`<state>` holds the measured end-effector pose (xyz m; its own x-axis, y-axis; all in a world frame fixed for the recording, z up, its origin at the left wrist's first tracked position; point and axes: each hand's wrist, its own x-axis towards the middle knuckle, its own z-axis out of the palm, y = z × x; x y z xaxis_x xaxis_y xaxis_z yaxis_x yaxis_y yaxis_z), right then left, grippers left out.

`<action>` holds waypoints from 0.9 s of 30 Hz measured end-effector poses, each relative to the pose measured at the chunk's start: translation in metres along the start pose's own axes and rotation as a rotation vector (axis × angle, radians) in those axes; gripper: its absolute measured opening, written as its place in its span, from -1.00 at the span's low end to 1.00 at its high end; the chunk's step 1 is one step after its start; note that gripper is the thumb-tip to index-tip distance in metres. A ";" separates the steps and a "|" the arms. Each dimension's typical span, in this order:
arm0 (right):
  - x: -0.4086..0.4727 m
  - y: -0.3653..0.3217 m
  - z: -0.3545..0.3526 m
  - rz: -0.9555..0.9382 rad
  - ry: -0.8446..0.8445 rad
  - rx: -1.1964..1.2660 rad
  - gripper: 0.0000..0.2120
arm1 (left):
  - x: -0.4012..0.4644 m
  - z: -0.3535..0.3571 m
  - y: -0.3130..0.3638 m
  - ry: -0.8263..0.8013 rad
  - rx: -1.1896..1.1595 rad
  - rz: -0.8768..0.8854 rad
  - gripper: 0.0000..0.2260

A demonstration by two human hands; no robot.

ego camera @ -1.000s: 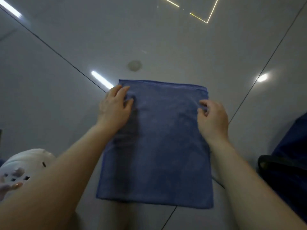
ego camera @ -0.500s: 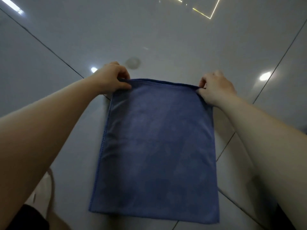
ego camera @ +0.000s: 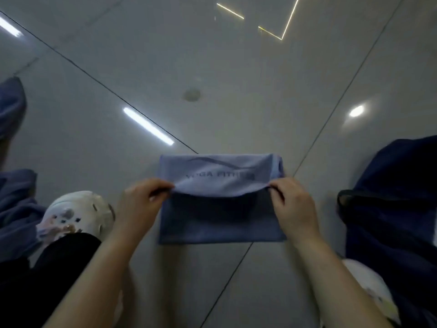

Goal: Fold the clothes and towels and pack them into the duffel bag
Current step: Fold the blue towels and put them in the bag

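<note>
A blue towel [ego camera: 220, 223] lies on the glossy tiled floor in front of me. Its far half is turned back toward me, showing a paler underside with a printed logo and lettering. My left hand [ego camera: 139, 204] pinches the left corner of that turned edge. At the right corner my right hand [ego camera: 293, 207] pinches the same edge. The edge hangs lifted over the middle of the towel. The dark navy duffel bag [ego camera: 397, 209] stands at the right, its black rim showing.
More blue cloth [ego camera: 14, 204] is heaped at the left edge. My two white clogs show, one at the left [ego camera: 78, 214] and one at the lower right [ego camera: 369, 290]. A black trouser leg [ego camera: 47, 268] fills the lower left. Bare tile [ego camera: 212, 67] stretches beyond the towel.
Both hands took the towel's far corners and drew them back toward me, folding the far half over. The pale printed underside now shows.
</note>
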<state>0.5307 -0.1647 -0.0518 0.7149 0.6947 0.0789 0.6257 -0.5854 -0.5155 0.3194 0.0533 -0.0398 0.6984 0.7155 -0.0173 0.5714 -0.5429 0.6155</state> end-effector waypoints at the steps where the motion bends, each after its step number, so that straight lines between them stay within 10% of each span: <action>1: -0.015 0.003 0.007 0.045 -0.025 0.005 -0.76 | -0.016 0.011 -0.008 -0.048 0.008 -0.014 -0.84; 27: -0.085 0.009 0.025 0.365 -0.178 -0.093 -0.88 | -0.091 0.065 -0.034 -0.062 0.197 0.172 -0.78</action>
<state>0.4673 -0.2188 -0.0845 0.8351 0.4915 -0.2472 0.3729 -0.8360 -0.4025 0.2642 -0.0220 -0.1107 0.8142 0.5801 0.0229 0.5104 -0.7340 0.4480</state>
